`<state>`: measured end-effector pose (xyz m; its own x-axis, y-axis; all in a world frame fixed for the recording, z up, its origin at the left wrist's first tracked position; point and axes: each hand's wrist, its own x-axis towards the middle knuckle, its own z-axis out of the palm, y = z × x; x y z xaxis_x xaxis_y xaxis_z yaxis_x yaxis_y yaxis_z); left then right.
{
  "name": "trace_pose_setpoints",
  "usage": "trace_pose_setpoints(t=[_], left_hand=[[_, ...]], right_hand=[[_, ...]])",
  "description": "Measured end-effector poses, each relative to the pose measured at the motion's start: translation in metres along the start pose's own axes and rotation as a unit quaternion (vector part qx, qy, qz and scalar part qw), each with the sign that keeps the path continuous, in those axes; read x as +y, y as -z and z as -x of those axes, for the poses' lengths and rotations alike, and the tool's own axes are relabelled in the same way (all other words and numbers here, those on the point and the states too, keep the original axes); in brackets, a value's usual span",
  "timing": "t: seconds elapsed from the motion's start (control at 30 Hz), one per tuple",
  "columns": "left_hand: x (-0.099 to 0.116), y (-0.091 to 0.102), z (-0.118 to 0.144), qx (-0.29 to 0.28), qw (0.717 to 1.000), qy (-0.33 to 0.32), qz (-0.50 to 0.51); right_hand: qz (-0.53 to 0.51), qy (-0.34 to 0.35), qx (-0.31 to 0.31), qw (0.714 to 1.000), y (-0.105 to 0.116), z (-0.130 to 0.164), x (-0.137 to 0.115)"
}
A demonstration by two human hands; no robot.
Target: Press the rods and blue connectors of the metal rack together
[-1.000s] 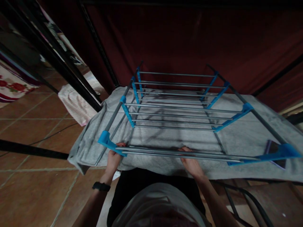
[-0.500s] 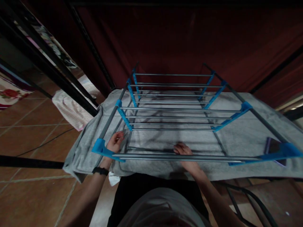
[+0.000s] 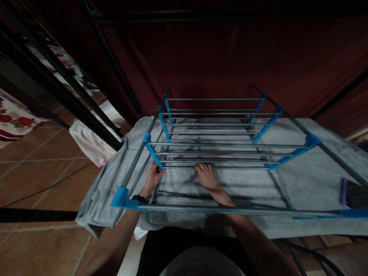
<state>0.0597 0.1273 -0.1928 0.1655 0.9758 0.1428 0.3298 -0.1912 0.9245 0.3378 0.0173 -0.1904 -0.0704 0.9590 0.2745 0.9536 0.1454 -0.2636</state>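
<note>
The fingers point(image 3: 204, 167) of the right hand point(image 3: 206, 176) lie flat and spread on the gray towel point(image 3: 299, 180), their tips touching the nearest rail of the middle tier of the drying rack point(image 3: 218, 153); they are released, gripping nothing. The fingers of the left hand point(image 3: 152, 178) curl toward the blue bracket point(image 3: 153, 151) at that same rail's left end, and it cannot be told whether they actually clamp it.

The drying rack stands on the towel, its long axis running away from the person toward the dark red curtain point(image 3: 230, 57). Its steel rails lie crosswise, left to right, parallel to the person's chest, and its gray side tubes slope up toward the person. Both forearms pass under the rack's nearest, highest rail point(image 3: 230, 211), so that rail lies behind the fingers, nearer the body, while the middle tier's rails lie just ahead of the fingertips. A black wristband point(image 3: 138, 199) sits on the left wrist, just beneath that top rail. Left of the rack, a striped cloth point(image 3: 89, 140) lies on the tiled floor point(image 3: 37, 172).
</note>
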Motion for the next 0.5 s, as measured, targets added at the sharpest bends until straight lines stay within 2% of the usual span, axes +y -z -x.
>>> trace_pose_setpoints(t=[0.17, 0.5], left_hand=[[0.004, -0.0028, 0.0022, 0.012, 1.0, 0.009, -0.007], [-0.0013, -0.0043, 0.0021, 0.016, 1.0, 0.005, -0.007]], right_hand=[[0.006, -0.016, 0.003, 1.0, -0.0064, -0.0037, -0.0004], [0.015, -0.003, -0.001, 1.0, -0.0088, -0.0062, 0.0013]])
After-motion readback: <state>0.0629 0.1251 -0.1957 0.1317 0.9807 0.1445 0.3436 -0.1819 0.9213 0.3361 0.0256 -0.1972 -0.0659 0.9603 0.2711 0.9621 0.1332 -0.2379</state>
